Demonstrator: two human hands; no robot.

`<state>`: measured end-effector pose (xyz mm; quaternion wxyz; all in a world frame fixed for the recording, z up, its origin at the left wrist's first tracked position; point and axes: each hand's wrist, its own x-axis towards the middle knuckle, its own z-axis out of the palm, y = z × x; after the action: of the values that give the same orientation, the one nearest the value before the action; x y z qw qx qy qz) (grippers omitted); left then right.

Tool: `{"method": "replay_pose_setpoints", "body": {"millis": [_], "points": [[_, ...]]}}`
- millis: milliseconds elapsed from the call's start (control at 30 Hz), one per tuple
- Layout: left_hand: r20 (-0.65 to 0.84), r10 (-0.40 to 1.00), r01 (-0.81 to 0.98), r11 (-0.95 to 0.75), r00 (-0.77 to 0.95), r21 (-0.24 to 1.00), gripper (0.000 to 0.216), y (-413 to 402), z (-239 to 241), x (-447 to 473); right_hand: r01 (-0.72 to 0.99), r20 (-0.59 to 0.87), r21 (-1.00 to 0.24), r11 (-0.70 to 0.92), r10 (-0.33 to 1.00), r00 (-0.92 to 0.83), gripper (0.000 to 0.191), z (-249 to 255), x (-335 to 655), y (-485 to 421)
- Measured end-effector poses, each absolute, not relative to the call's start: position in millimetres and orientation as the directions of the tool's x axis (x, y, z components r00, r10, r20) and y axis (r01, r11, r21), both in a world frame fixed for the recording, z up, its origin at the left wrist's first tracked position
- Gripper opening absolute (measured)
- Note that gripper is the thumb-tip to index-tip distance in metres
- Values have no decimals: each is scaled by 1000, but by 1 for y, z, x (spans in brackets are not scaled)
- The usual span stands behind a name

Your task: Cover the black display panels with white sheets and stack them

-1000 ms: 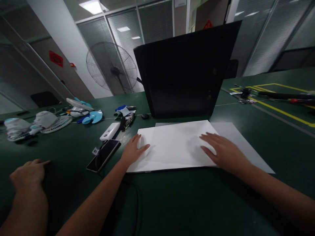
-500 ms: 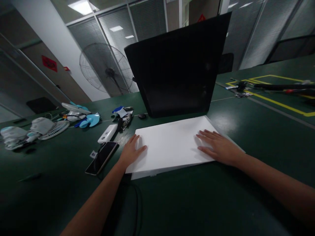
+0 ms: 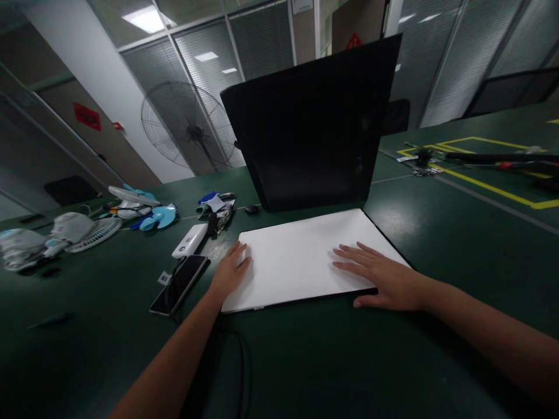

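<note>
A white rectangular sheet (image 3: 297, 256) lies flat on the table, and a thin black edge shows along its right and front sides. My left hand (image 3: 230, 269) rests with fingers spread on its left edge. Across the right part of the sheet lie the stretched fingers of my right hand (image 3: 384, 276), its thumb sticking out past the front edge. Neither hand grips anything. Directly behind the sheet stands a large black panel (image 3: 314, 128), tilted upright. Whether the panel is joined to what lies under the sheet, I cannot tell.
Left of the sheet lie a phone (image 3: 180, 285), a white power bank (image 3: 190, 240) and a bunch of keys (image 3: 225, 215). Farther left are blue fan blades (image 3: 159, 217) and white fan parts (image 3: 74, 227). A dark cable (image 3: 241, 366) runs toward the table's front. Yellow tape (image 3: 484, 186) marks the right.
A translucent layer that stuck out at the front and right now lines up with the white sheet, baring the black edge. My right hand has moved left and its thumb has dropped toward me.
</note>
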<state>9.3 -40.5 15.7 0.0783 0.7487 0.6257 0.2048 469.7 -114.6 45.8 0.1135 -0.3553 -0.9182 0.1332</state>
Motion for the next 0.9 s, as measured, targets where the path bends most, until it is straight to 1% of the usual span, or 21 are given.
{"method": "replay_pose_setpoints", "body": {"millis": [100,167,300,367,433,533,600,800,900], "points": [[190,972,913,-199,137,356,54,-41,15,10,604,201,-255,755,652,-731,74,42,464,-115],[177,974,920,-192,138,341,54,-41,16,10,560,283,-172,810,585,-760,62,40,463,-115],[140,982,926,-165,123,340,56,-43,20,12,435,448,23,900,380,-810,33,42,458,-120],[118,988,920,-135,98,368,57,-43,21,13,373,513,135,918,257,-819,26,45,455,-123],[107,991,902,-116,78,415,58,-43,21,12,313,538,246,917,140,-831,25,48,452,-125],[131,989,816,-137,75,561,54,-39,21,6,254,528,354,900,32,-849,26,51,453,-126],[153,985,747,-158,76,646,49,-35,20,0,248,529,390,887,5,-849,27,52,455,-128],[171,980,542,-200,104,816,41,-25,20,-20,275,548,428,861,-6,-836,33,65,461,-132],[163,975,524,-220,154,823,55,-26,21,-25,308,582,446,840,-11,-813,31,73,465,-133]]}}
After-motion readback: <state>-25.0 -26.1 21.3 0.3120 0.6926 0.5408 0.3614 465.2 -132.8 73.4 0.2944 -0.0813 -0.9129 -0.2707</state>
